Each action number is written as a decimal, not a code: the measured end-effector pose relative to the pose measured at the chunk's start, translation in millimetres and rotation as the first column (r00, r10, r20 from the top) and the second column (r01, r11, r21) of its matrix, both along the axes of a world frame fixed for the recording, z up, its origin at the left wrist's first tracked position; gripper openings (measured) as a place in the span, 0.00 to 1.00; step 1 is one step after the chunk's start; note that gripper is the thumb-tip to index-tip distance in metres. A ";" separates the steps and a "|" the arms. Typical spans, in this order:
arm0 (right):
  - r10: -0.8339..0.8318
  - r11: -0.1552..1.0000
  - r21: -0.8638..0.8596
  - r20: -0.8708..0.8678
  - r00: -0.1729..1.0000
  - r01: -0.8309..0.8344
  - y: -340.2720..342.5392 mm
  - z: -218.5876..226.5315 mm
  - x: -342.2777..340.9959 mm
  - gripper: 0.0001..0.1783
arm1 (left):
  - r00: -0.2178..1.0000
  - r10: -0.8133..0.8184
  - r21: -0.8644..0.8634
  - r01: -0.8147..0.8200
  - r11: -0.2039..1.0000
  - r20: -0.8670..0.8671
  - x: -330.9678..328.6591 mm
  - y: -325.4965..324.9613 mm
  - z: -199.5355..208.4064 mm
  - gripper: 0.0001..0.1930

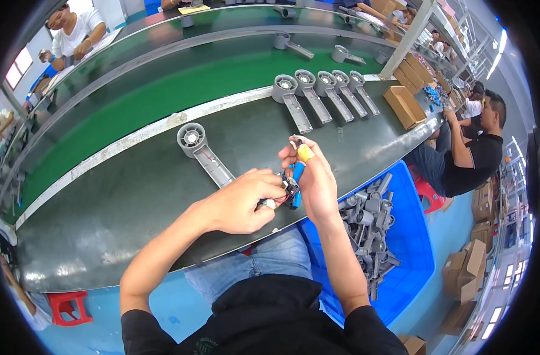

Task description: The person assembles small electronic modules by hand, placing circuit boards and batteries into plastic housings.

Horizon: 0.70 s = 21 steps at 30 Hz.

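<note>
Over the near edge of the bench, my left hand [246,198] is closed on a small circuit board [290,187] with thin wires. A blue cylindrical battery [297,171] sits beside the board, against the palm side of my right hand [320,183]. My right fingers are bent, one wearing a yellow finger cover [305,153]; at their tips is a small dark piece [296,142], too small to name. Just beyond my left hand lies a grey fan housing [192,137] with a round fan head, its long open handle [213,167] pointing toward me.
Several similar grey housings [295,107] stand in a row farther right, beside an open cardboard box [405,106]. A blue bin [409,260] full of grey parts is at my right. Beyond the white rail runs a green conveyor belt [134,89]. Co-workers sit nearby, one in black [483,154] at right.
</note>
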State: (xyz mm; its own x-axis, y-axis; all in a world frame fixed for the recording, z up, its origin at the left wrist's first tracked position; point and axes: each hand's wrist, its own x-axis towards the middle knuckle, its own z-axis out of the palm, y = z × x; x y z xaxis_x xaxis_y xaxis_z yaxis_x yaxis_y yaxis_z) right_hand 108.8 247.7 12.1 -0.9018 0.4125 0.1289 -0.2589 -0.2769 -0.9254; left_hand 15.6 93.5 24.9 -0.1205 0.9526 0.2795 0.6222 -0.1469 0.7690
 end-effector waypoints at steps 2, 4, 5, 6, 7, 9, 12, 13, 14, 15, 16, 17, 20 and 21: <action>-0.025 0.998 -0.049 0.110 0.994 0.030 1.9 -2.5 -0.9 0.17 | 1.000 -0.019 -0.004 0.019 1.000 -0.004 -2.6 0.1 2.3 0.05; -0.029 0.999 -0.040 0.167 0.986 0.036 -0.4 4.0 -0.1 0.17 | 0.992 0.078 -0.073 -0.085 0.994 -0.094 -4.8 0.8 5.4 0.04; -0.027 0.999 -0.029 0.225 0.974 0.034 -1.0 6.1 0.7 0.17 | 0.976 0.140 -0.075 -0.154 0.985 -0.165 -5.9 2.3 6.4 0.04; -0.029 0.999 -0.030 0.225 0.974 0.037 0.5 5.1 2.8 0.17 | 0.977 0.137 -0.077 -0.152 0.985 -0.166 -6.7 4.2 3.6 0.04; -0.008 1.000 -0.005 0.248 0.969 0.009 2.6 2.8 4.9 0.17 | 0.951 0.251 -0.023 -0.259 0.965 -0.183 -8.6 6.3 -1.8 0.04; 0.025 0.999 -0.039 0.284 0.958 -0.014 1.7 7.6 8.0 0.17 | 0.898 0.395 0.029 -0.397 0.917 -0.194 -10.8 8.7 -4.2 0.06; 0.047 0.995 -0.099 0.256 0.965 -0.022 12.0 4.5 12.1 0.17 | 0.891 0.434 0.197 -0.406 0.892 -0.133 -5.8 17.1 -4.9 0.07; -0.054 0.997 -0.036 0.222 0.973 0.064 14.1 3.0 10.6 0.17 | 0.892 0.432 0.196 -0.404 0.894 -0.133 -5.3 18.3 -4.9 0.07; -0.172 0.984 0.091 0.226 0.959 0.155 18.5 6.6 10.9 0.17 | 0.904 0.417 0.168 -0.398 0.902 -0.095 -5.3 19.5 -4.8 0.08; -0.292 0.950 0.161 0.165 0.942 0.266 27.4 0.0 9.7 0.17 | 0.914 0.401 0.141 -0.391 0.910 -0.056 -5.6 20.7 -4.7 0.09; -0.409 0.896 0.227 0.095 0.908 0.380 38.3 -6.1 10.5 0.17 | 0.918 0.394 0.146 -0.383 0.912 -0.052 -6.1 23.7 -4.1 0.09; -0.448 0.876 0.244 0.090 0.889 0.416 45.6 -7.7 10.2 0.17 | 0.906 0.416 0.099 -0.408 0.908 -0.080 -7.3 22.5 -5.4 0.11; -0.470 0.866 0.257 0.133 0.872 0.428 60.7 0.9 14.0 0.16 | 0.838 0.478 0.147 -0.455 0.878 -0.265 -8.6 28.3 -18.9 0.15; -0.418 0.882 0.281 0.092 0.904 0.380 62.4 0.8 16.2 0.17 | 0.752 0.512 0.239 -0.453 0.859 -0.415 -8.9 29.3 -22.0 0.17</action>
State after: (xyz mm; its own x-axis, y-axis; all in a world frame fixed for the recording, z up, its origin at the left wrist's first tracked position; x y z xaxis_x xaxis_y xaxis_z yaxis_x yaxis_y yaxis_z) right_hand 125.1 310.1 12.9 -0.6838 0.7128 0.1560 -0.1554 0.0666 -0.9856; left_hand 6.6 122.7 2.9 -0.3887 0.7585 0.5231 0.9025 0.1990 0.3820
